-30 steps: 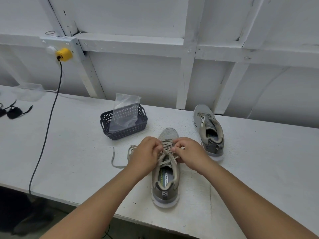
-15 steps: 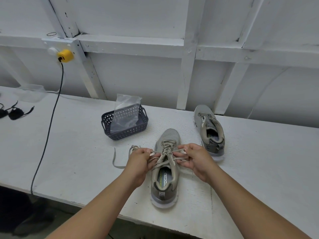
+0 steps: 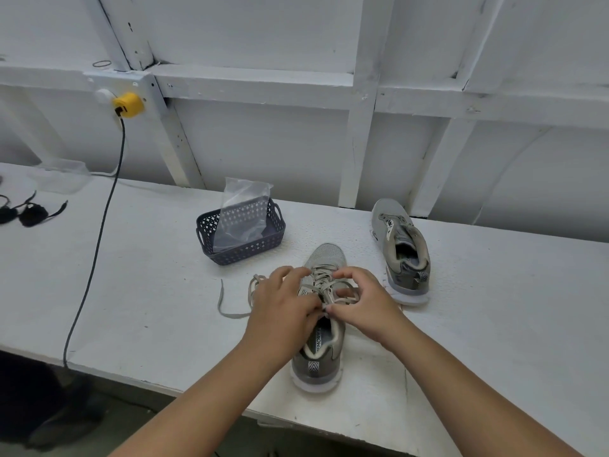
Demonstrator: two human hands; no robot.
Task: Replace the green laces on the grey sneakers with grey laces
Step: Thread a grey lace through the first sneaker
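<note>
Both hands on near sneaker [image 3: 318,344]: left hand [image 3: 283,308] and right hand [image 3: 364,303] each pinching grey lace [image 3: 324,285] over the tongue.

The insole of the near sneaker [image 3: 318,328] reads "MEMORY", the remainder hidden.

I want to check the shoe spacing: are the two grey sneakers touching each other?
Apart. The head view shows a strip of white table between the near sneaker and the far sneaker.
</note>
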